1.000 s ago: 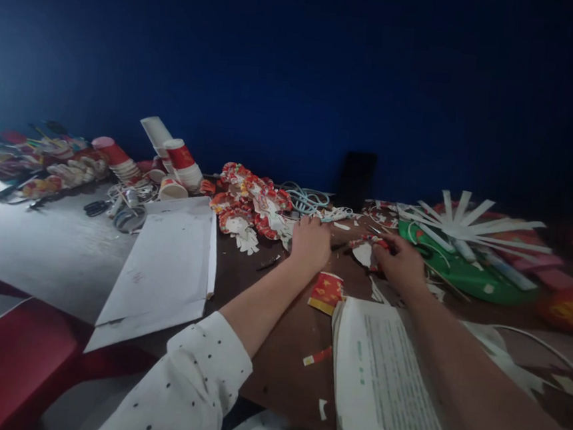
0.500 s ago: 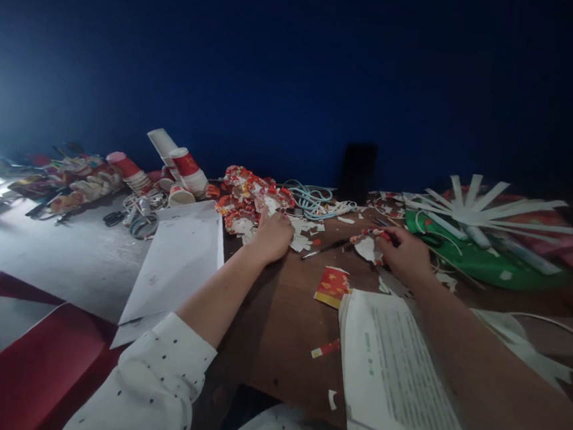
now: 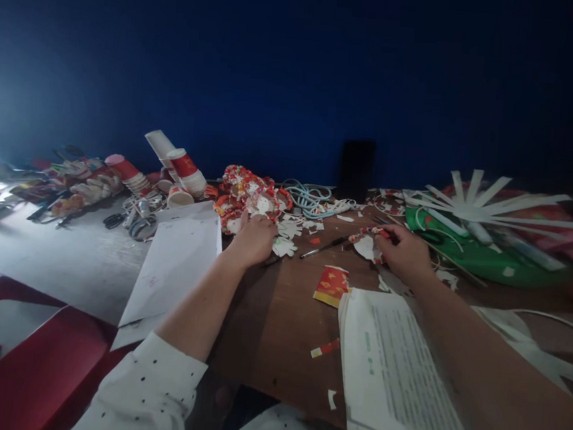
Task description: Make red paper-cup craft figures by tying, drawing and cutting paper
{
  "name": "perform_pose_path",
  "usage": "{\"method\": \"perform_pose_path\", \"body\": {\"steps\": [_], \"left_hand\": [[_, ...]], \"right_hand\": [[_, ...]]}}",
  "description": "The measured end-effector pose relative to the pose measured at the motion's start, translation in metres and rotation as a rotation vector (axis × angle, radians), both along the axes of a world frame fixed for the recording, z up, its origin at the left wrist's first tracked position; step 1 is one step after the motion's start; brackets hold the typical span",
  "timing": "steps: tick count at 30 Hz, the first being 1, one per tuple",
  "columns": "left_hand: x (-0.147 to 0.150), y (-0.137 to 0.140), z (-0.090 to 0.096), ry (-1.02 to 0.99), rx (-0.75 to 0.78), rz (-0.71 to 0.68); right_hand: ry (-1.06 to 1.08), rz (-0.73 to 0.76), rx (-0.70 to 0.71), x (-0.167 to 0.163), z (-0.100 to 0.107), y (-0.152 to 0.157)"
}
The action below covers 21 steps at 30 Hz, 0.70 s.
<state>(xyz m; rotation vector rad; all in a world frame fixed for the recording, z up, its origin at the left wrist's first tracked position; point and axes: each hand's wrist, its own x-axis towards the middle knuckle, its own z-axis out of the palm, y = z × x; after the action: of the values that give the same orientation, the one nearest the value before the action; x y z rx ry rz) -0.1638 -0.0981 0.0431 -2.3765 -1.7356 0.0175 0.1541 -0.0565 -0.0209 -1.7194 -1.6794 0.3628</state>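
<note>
My left hand (image 3: 254,242) is at the near edge of a heap of red-and-white crumpled paper pieces (image 3: 241,191), touching it; its fingertips are hidden from me. White paper cut-outs (image 3: 284,245) lie just right of that hand. On the right, my right hand (image 3: 406,252) pinches the end of a curved, red-and-white twisted strip (image 3: 365,233). Under the strip's curve shows a white paper piece (image 3: 365,249); whether the two are joined I cannot tell. A dark pen (image 3: 324,247) lies to the left of the strip.
A white sheet (image 3: 175,259) lies to the left, below stacked paper cups (image 3: 187,169). Printed pages (image 3: 394,365) lie front right, beside a red paper piece (image 3: 331,286). Behind are pale blue cables (image 3: 311,197); a white fan of strips (image 3: 475,208) stands over a green bag (image 3: 512,271).
My left hand has drawn back a little toward me and to the left along the heap, uncovering more white cut-outs. My right hand has stayed at the twisted strip.
</note>
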Motion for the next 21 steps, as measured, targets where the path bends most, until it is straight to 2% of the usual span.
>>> {"method": "perform_pose_path", "body": {"steps": [9,12,17,21], "left_hand": [[0.002,-0.001,0.002,0.006,0.003,-0.019],[0.011,-0.002,0.006,-0.025,0.046,-0.038],[0.044,0.005,0.012,-0.105,0.079,-0.132],[0.09,0.021,0.007,-0.183,0.067,-0.201]], "right_hand": [[0.079,-0.022,0.008,-0.002,0.007,-0.003],[0.145,-0.104,0.094,0.0,0.014,-0.004],[0.265,-0.301,0.342,0.018,0.021,0.004],[0.48,-0.356,0.41,0.046,0.019,0.014]]}}
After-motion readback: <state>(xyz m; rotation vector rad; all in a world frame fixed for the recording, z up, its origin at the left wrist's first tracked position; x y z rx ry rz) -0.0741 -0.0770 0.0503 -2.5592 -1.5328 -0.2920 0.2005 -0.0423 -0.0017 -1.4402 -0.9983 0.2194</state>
